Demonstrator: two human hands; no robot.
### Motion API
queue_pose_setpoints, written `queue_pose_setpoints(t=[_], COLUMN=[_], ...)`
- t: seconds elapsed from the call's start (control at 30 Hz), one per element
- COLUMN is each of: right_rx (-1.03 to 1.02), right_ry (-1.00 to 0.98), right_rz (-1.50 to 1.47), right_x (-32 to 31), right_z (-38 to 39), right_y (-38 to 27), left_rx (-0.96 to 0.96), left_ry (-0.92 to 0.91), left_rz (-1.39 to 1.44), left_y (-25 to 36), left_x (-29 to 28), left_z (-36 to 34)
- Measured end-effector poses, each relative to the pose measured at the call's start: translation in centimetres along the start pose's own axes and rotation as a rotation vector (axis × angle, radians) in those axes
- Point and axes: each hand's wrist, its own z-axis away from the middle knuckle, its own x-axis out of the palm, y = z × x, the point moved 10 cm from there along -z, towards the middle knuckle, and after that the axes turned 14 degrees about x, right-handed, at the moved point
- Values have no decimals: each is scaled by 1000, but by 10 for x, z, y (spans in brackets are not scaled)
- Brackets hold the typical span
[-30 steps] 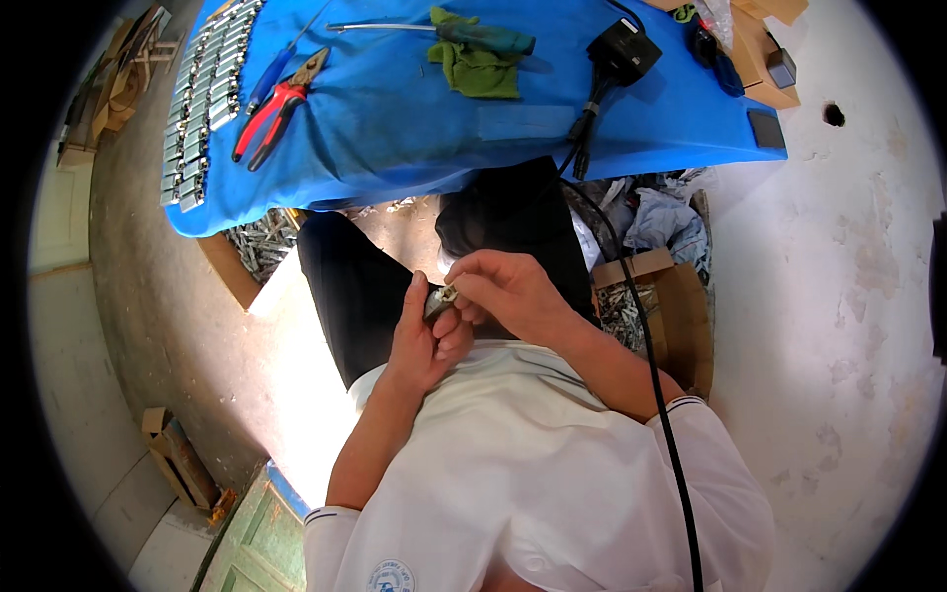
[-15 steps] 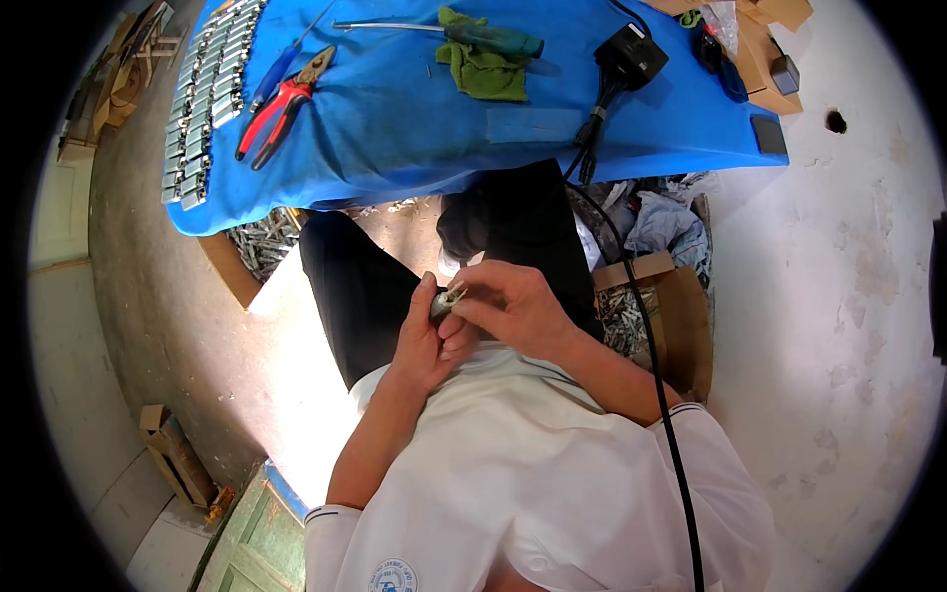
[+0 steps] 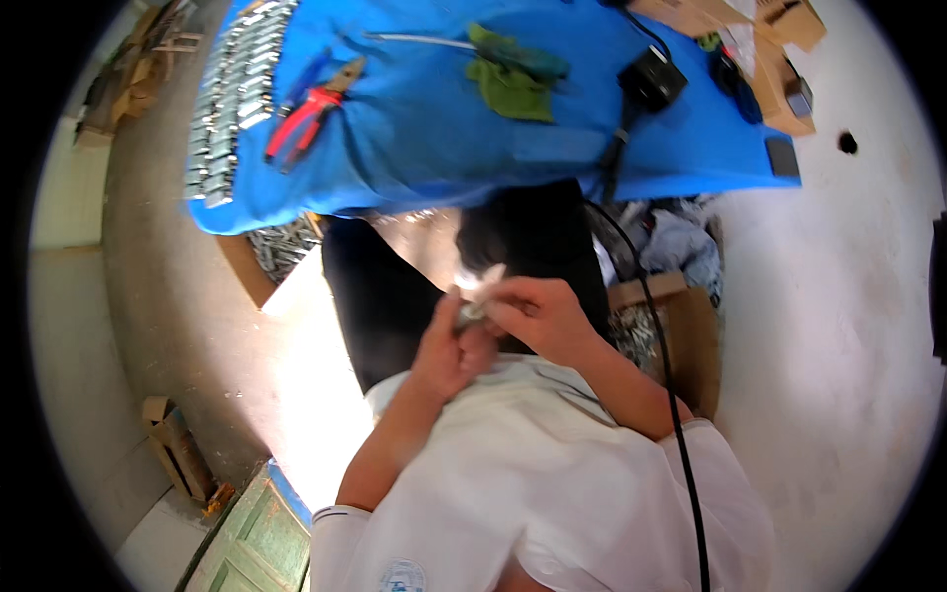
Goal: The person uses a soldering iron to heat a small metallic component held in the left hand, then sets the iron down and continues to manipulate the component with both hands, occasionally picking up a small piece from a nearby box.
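Observation:
Over my lap, my left hand is closed around a small silvery metal part, thumb pressed along its side. My right hand meets it from the other side, with thumb and fingers pinched at the part's upper end. Motion blur smears the fingertips, so I cannot make out the part's exact kind or whether the right fingers hold a separate piece. Beyond the hands, a blue-covered table carries red-handled pliers, a blue-handled screwdriver and a long screwdriver whose handle rests on a green cloth.
Rows of silvery metal parts line the table's left side. A black adapter box sits at the right; a black cable runs down past my right arm. Under the table stand cartons of metal pieces and a right-hand carton.
The whole view has shifted, so table and hands appear farther right and slightly lower. Both hands stay together at the metal part; the right fingers have moved a little around its end.

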Motion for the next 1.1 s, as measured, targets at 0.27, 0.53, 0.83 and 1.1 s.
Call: queue_pose_setpoints(t=[0.27,0.53,0.83,1.1], right_rx=[-41,-17,-11,-151], right_ry=[-28,-100,-107,-82], right_rz=[24,65,148,156], right_x=[8,14,18,25], right_z=[-5,-6,-11,-9], right_y=[-8,-13,-20,-36], left_rx=[68,64,66,114], left_ry=[-20,-67,31,-26], left_rz=[-76,-16,-31,99], left_y=[12,13,13,21], left_x=[0,6,-7,-2], left_z=[4,5,3,-2])
